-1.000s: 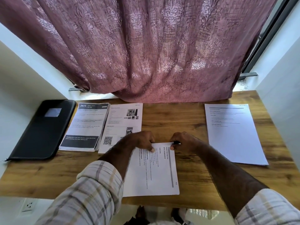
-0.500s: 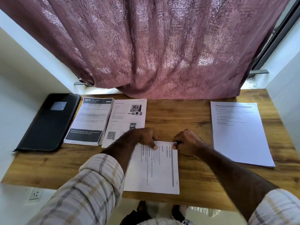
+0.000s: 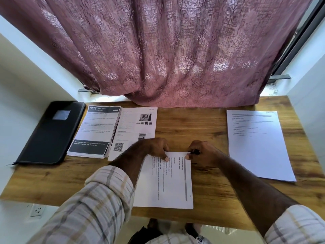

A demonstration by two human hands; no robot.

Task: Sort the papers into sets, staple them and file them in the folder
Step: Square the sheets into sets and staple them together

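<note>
The left hand [image 3: 154, 147] has its fingers curled down onto the far edge of the paper set [image 3: 168, 180], fingertips pressing the sheets flat against the table [image 3: 202, 134]; whether the thumb is tucked under the edge cannot be told. Just to the right of those fingertips, the right hand [image 3: 202, 154] is closed around a small dark object, probably the stapler [image 3: 195, 152], only a tip of which shows at the set's far right corner; whether it already straddles the sheets is hidden. To staple well, the left fingertips should keep the edges squared and pinned close to that corner, so no sheet slips as the right hand squeezes, and the staple should sit inside the margin, clear of the printed lines. Out beyond the left hand lie two sorted piles, the dark-banded pile [image 3: 95, 131] and the photo pile [image 3: 135, 127] that touches it, with the black folder [image 3: 51, 132] farther left still. Well off past the right hand rests another white pile [image 3: 255, 147], apart from everything else.
</note>
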